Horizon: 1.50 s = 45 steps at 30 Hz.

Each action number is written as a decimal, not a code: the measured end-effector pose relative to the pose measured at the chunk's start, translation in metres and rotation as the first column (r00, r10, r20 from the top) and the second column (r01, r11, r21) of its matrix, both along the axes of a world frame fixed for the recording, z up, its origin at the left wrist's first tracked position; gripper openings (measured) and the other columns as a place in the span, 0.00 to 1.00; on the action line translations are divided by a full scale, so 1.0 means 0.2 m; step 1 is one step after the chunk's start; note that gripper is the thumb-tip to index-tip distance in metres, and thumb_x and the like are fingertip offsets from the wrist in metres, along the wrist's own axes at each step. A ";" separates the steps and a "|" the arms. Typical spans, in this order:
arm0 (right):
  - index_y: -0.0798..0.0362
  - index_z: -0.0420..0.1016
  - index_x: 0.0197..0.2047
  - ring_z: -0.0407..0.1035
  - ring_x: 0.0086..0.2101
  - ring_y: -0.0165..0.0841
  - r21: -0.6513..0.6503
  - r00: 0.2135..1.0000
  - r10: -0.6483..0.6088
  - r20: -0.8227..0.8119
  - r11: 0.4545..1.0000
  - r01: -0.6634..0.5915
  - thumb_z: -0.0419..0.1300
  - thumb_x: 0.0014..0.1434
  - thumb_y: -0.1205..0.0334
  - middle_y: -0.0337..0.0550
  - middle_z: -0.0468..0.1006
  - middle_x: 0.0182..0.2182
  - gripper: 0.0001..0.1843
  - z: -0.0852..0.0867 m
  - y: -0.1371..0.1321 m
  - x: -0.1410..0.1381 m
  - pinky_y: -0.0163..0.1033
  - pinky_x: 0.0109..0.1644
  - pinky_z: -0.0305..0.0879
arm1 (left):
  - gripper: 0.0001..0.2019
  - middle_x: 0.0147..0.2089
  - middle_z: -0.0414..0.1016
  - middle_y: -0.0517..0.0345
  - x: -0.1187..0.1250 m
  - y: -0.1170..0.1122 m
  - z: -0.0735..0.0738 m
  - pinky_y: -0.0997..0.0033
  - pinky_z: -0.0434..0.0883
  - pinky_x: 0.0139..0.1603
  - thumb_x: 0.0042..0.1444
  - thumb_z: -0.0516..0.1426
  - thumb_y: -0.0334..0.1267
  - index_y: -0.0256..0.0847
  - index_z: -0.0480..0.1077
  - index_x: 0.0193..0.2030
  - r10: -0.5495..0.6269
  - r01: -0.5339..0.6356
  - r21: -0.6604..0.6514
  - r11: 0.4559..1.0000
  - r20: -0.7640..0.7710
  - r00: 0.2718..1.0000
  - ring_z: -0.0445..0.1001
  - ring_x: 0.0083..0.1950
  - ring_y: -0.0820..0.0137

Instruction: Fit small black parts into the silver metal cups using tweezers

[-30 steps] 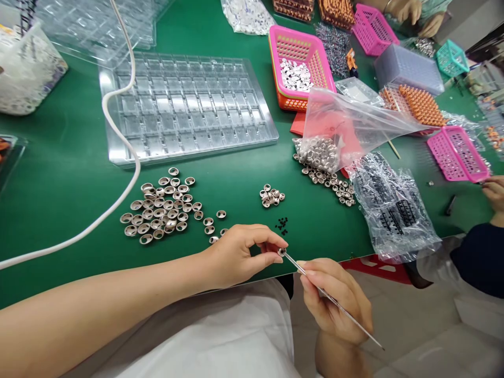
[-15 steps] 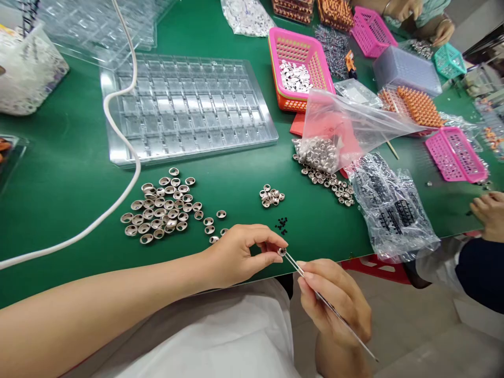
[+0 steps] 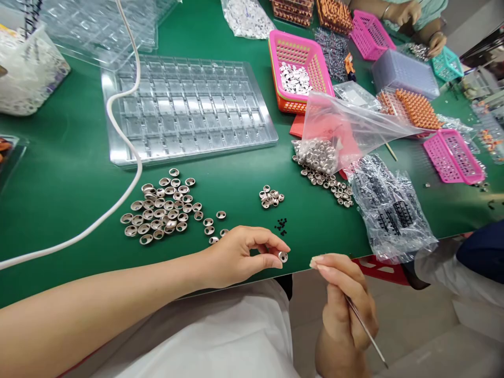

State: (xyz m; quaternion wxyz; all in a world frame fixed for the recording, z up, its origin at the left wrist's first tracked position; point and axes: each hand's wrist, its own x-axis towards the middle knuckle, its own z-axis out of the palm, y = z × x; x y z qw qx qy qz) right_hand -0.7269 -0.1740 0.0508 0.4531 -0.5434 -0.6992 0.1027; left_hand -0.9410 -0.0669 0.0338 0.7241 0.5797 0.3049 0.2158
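My left hand (image 3: pixel 246 255) is closed, with a small silver metal ring (image 3: pixel 282 257) pinched between thumb and fingertips just over the table's front edge. A dark hole shows in the ring's wall. To the right and apart from it, my right hand (image 3: pixel 346 294) grips a pair of tweezers (image 3: pixel 368 332); one end sticks out below the hand, and the other is hidden by the fingers. Beyond my left fingertips lie tiny black parts (image 3: pixel 281 226) and a small heap of silver rings (image 3: pixel 271 196). A larger group of rings (image 3: pixel 161 210) spreads to the left.
A clear compartment tray (image 3: pixel 189 110) lies at the back, crossed by a white cable (image 3: pixel 126 142). On the right are a pink basket (image 3: pixel 301 44) holding white pieces, a plastic bag of rings (image 3: pixel 318 152) and a bag of black parts (image 3: pixel 394 210). A co-worker's hands (image 3: pixel 437 44) are at far right.
My right hand has drawn back to the right, taking the tweezers away from the ring and tilting them. My left hand stays nearly in place. Another person's hand has left the right edge.
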 end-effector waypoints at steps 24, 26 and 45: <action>0.56 0.75 0.57 0.73 0.35 0.34 -0.026 0.840 0.380 0.386 0.915 -0.402 0.59 0.65 0.74 0.48 0.80 0.42 0.18 -0.13 0.01 0.08 0.43 0.32 0.72 | 0.08 0.38 0.82 0.52 -0.01 -0.02 -0.01 0.75 0.75 0.40 0.62 0.62 0.33 0.37 0.80 0.46 -0.105 0.084 0.285 0.955 0.059 0.993 0.79 0.37 0.70; 0.59 0.75 0.57 0.73 0.36 0.35 -0.003 0.832 0.386 0.399 0.908 -0.419 0.58 0.64 0.74 0.49 0.80 0.43 0.18 -0.14 0.01 0.09 0.43 0.31 0.71 | 0.07 0.38 0.82 0.51 -0.01 -0.03 -0.02 0.74 0.75 0.40 0.62 0.61 0.33 0.37 0.79 0.46 -0.103 0.075 0.319 0.945 0.069 0.992 0.79 0.37 0.70; 0.65 0.76 0.53 0.73 0.38 0.36 -0.006 0.798 0.438 0.414 0.878 -0.479 0.52 0.65 0.75 0.54 0.78 0.43 0.16 -0.02 0.07 0.04 0.43 0.33 0.73 | 0.07 0.38 0.83 0.51 -0.01 -0.04 0.00 0.74 0.76 0.40 0.63 0.59 0.31 0.38 0.78 0.45 -0.091 0.059 0.395 0.917 0.062 0.994 0.80 0.38 0.69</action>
